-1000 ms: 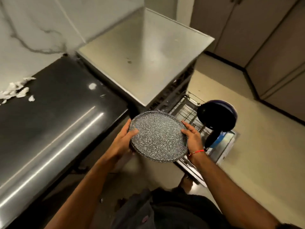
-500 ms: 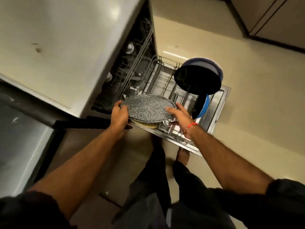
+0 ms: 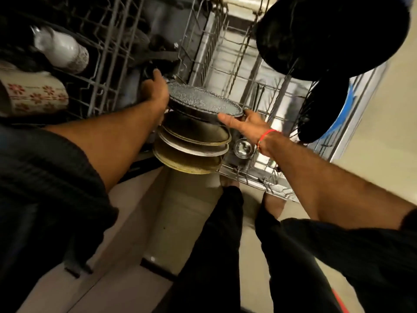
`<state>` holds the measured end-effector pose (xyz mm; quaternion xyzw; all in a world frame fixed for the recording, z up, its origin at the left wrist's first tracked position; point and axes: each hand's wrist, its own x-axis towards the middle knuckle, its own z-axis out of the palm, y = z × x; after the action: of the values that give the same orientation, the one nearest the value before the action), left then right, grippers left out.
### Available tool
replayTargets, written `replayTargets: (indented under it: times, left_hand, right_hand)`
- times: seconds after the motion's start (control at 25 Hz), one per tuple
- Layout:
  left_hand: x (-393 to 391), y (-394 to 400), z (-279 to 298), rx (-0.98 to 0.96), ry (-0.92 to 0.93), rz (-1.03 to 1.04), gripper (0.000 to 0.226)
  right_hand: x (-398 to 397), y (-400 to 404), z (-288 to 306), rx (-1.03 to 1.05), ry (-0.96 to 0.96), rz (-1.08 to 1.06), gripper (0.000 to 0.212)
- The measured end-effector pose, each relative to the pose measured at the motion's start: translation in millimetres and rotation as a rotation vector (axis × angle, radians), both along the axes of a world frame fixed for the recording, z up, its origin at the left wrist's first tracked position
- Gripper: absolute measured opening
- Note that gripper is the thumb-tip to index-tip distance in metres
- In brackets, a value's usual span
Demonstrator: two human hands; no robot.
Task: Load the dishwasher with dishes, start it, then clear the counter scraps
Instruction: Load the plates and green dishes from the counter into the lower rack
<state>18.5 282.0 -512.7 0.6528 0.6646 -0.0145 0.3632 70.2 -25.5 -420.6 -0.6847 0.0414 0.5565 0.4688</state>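
A grey speckled plate [image 3: 203, 101] stands nearly edge-on in the pulled-out lower dishwasher rack [image 3: 246, 71], just behind a row of beige and white plates [image 3: 191, 145]. My left hand [image 3: 155, 90] grips the plate's left rim. My right hand [image 3: 246, 125], with a red thread at the wrist, lies at the plate's right rim with palm up and fingers straight, touching it.
A black pan [image 3: 327, 30] and a dark utensil with a blue part [image 3: 322, 111] stand at the rack's right side. A small steel bowl [image 3: 242, 147] sits beside the plates. The upper rack at left holds a floral mug [image 3: 33, 96] and a white cup [image 3: 63, 50]. My legs stand below.
I have bent down close to the dishwasher. The speckled plate went from being held flat above the rack to standing among the other plates, and my right hand loosened from its rim.
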Motion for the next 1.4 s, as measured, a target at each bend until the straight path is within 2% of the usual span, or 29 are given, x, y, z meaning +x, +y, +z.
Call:
replayTargets:
  times: [0.08,0.2,0.24,0.44,0.6,0.68,0.8,0.96,1.0,1.08,1.2,1.32,1.4]
  left_hand:
    - [13.9,-10.4,13.2,-0.020,0.028,-0.009,0.083]
    - [33.9,-48.1,65.7,-0.032,0.106,-0.096,0.071]
    - [37.5,-54.6,72.2,-0.022,0.139,-0.122,0.068]
    - [31.4,-63.9,74.0,0.014,0.199,-0.209,0.042]
    - [26.8,-67.2,76.8,0.036,0.162,-0.265,0.036]
    - [26.3,-68.6,78.6,0.051,0.135,-0.279,0.028]
    - [22.3,-71.6,83.0,0.086,0.045,-0.199,0.027]
    - [1.1,-75.0,102.9,0.121,-0.064,-0.154,0.023]
    - [-5.3,-74.7,108.6,0.128,-0.069,-0.153,0.031]
    - [-13.0,-75.5,116.2,0.144,-0.077,-0.145,0.043]
    - [-1.5,-84.6,124.9,0.107,-0.168,-0.244,0.039]
    - [34.6,-81.7,124.4,0.068,-0.241,-0.350,0.059]
    - [68.5,-68.7,113.5,0.060,-0.244,-0.325,0.050]
  right_hand:
    - [0.5,7.8,-12.6,-0.027,-0.022,0.001,0.112]
    - [5.1,21.0,-23.6,-0.079,-0.024,-0.101,0.083]
    - [6.3,24.6,-22.2,-0.088,-0.022,-0.130,0.079]
    - [8.8,29.7,-21.0,-0.092,0.025,-0.186,0.089]
    - [4.8,21.9,-16.5,-0.075,0.031,-0.215,0.063]
    - [4.8,22.4,-16.7,-0.085,0.023,-0.241,0.060]
    - [1.6,25.0,-21.3,-0.157,-0.029,-0.332,0.071]
    - [-0.7,19.0,-24.2,-0.170,-0.011,-0.586,0.039]
    - [2.1,17.3,-20.3,-0.130,0.018,-0.640,0.039]
    - [9.0,15.5,-13.1,-0.040,0.055,-0.709,0.050]
    - [27.8,17.3,-10.2,0.040,-0.120,-0.676,0.052]
    - [58.2,18.8,-12.3,0.046,-0.368,-0.673,0.040]
    - [80.5,18.6,-16.2,0.032,-0.521,-0.633,0.034]
